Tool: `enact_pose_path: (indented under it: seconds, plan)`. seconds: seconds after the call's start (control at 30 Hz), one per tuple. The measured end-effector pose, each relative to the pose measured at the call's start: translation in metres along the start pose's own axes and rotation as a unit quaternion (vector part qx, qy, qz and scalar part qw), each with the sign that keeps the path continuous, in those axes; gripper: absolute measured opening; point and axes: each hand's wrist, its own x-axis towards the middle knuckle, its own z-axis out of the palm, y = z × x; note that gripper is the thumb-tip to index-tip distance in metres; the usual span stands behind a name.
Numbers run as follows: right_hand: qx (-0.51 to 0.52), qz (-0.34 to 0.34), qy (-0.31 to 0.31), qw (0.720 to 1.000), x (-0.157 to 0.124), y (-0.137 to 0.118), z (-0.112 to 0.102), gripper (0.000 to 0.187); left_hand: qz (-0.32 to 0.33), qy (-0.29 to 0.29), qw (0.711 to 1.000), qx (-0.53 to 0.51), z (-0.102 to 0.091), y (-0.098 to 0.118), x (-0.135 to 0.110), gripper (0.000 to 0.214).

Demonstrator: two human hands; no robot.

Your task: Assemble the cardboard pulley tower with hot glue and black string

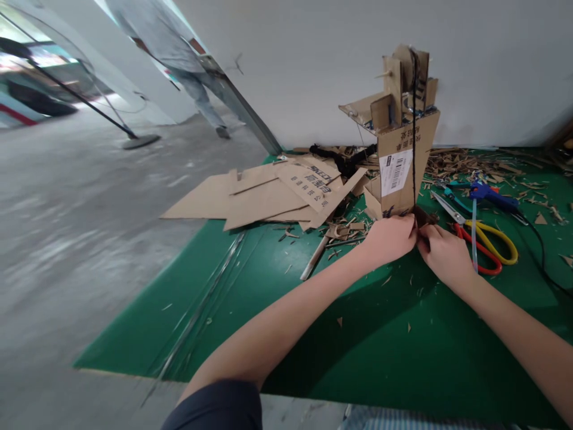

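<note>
A tall cardboard model stands upright on the green table, with a cardboard wheel between uprights at its top and a white barcode label on its front. Over the wheel and down the front runs a black cord. It ends at the fingers of my left hand, which are pinched together at the model's base. Close beside it, my right hand is closed too, fingertips almost touching the left ones. What the right fingers grip is hidden. A small dark brown piece shows just behind them.
Scissors with red and yellow handles lie right of my right hand, beside a blue glue gun with a cord. Flat cardboard sheets and scraps lie left and behind. A person stands beyond the table at the upper left.
</note>
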Motion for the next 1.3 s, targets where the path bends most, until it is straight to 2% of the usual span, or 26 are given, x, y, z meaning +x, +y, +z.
enact_pose_path:
  seconds: [0.13,0.3,0.5,0.67,0.93,1.3]
  plan:
    - [0.002,-0.006,-0.022,1.0,-0.0009,-0.0006,-0.0016,0.015,0.012,-0.026,1.0,-0.013,-0.0055,-0.0016,-0.0018,0.025]
    - [0.002,0.01,-0.026,1.0,-0.0014,-0.0007,-0.0044,0.016,0.045,-0.025,0.998,-0.033,-0.008,-0.0054,-0.0027,0.021]
    - [-0.013,-0.002,-0.039,0.999,-0.0015,-0.0016,-0.0073,0.023,0.019,-0.033,0.999,-0.02,-0.0086,-0.0006,-0.0021,0.024]
    - [-0.037,-0.027,-0.046,0.998,-0.0012,0.0004,-0.0057,0.026,0.023,-0.022,0.999,-0.013,-0.0049,-0.0012,-0.0019,0.026]
    - [-0.018,0.016,-0.08,0.997,0.0001,-0.0038,-0.0083,0.02,0.048,-0.034,0.998,-0.039,-0.006,-0.0067,-0.0019,0.02]
    - [-0.025,0.006,-0.094,0.995,0.0011,-0.0027,-0.0094,0.02,0.039,-0.042,0.998,-0.005,-0.0063,-0.0045,-0.0018,0.022]
